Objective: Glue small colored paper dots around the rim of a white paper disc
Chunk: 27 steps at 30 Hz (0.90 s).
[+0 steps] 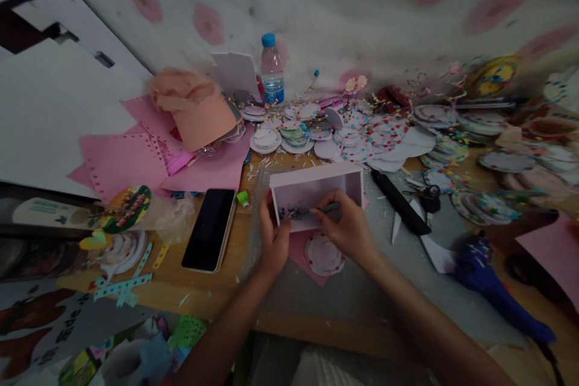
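Observation:
A white open box (316,175) is tilted above the grey mat, with small colored bits inside its lower left corner. My left hand (274,238) grips the box's left end, thumb at the lower edge. My right hand (346,226) pinches a thin dark tool (329,207), probably tweezers, whose tip points left into the box toward the bits. Below the box, a round white paper disc with red dots (324,253) lies on a pink paper piece (298,248).
Stacks of decorated discs (353,136) and a water bottle (272,72) stand behind. A phone (209,229) lies left. At right are a black cutter (400,202), keys (429,196) and a blue glue gun (497,292). Pink paper (122,163) covers the back left.

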Available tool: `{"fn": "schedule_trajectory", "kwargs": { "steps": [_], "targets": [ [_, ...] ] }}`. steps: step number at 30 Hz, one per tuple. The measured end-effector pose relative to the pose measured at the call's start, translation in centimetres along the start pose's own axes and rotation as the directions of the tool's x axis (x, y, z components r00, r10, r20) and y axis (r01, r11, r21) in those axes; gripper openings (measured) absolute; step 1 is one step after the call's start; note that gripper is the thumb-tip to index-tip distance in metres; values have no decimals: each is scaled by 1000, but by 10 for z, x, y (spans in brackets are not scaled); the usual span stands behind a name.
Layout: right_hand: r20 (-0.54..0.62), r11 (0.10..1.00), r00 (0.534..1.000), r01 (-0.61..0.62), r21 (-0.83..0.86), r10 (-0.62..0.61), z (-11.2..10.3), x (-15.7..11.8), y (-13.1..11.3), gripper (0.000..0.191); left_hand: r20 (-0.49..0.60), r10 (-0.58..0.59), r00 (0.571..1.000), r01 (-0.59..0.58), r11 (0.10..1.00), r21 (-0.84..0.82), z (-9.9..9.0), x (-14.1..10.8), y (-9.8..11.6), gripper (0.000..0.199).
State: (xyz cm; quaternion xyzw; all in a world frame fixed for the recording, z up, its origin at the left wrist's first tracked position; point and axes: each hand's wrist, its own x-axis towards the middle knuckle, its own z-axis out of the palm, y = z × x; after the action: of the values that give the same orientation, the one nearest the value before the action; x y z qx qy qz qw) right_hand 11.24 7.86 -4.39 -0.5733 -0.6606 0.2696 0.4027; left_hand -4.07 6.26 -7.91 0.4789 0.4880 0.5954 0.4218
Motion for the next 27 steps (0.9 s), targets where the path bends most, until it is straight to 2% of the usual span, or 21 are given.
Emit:
{"fn": "schedule_trajectory", "kwargs": {
  "steps": [7, 12, 14, 27],
  "targets": [
    [-93, 995, 995, -8, 99, 18, -8, 3, -2, 15, 1, -1, 1000, 1, 1000, -19, 0, 1, 1, 57],
    [-12, 991, 996, 85, 107, -84, -13, 4, 2, 14, 8, 6, 1000, -6, 1000, -26, 0, 1, 0, 58],
    [-14, 990, 995, 104, 96, -103, -13, 4, 5, 14, 10, 6, 1000, -6, 1000, -25, 0, 1, -1, 57],
    [-11, 995, 995, 100, -26, -101, -2, -2, 13, 12, 26, 57, 998, -57, 998, -11, 0, 1, -2, 55]
  ]
}}
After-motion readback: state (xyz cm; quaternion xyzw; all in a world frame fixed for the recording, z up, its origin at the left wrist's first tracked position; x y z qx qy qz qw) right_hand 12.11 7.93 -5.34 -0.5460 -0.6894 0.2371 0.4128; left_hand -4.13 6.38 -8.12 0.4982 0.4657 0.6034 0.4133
